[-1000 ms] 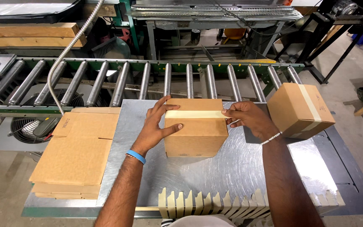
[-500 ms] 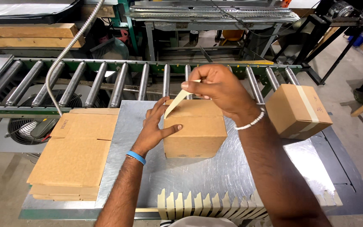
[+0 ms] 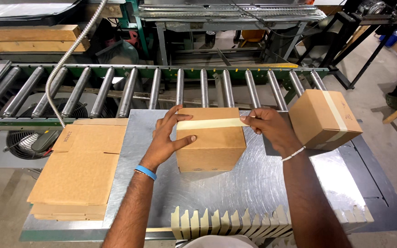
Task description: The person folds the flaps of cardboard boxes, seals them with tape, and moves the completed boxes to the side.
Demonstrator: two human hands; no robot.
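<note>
A small brown cardboard box (image 3: 213, 144) stands in the middle of a metal table (image 3: 249, 183). A strip of pale tape (image 3: 210, 123) lies across its top. My left hand (image 3: 167, 135) rests on the box's left side, fingers on the top edge and thumb on the front face, pinning the tape's left end. My right hand (image 3: 267, 126) pinches the tape's right end at the box's right top edge. A blue band sits on my left wrist, a white bead band on my right.
A second taped box (image 3: 323, 118) sits at the table's right, by the roller conveyor (image 3: 161, 89). A stack of flat cardboard blanks (image 3: 81, 167) lies at left. Several cut tape strips (image 3: 226, 222) hang along the table's front edge. A flexible metal hose (image 3: 65, 62) crosses the rollers.
My right hand lifted a tape strip above the box, then brought it down and drew it flat across the top to the right edge. My left hand stayed on the box.
</note>
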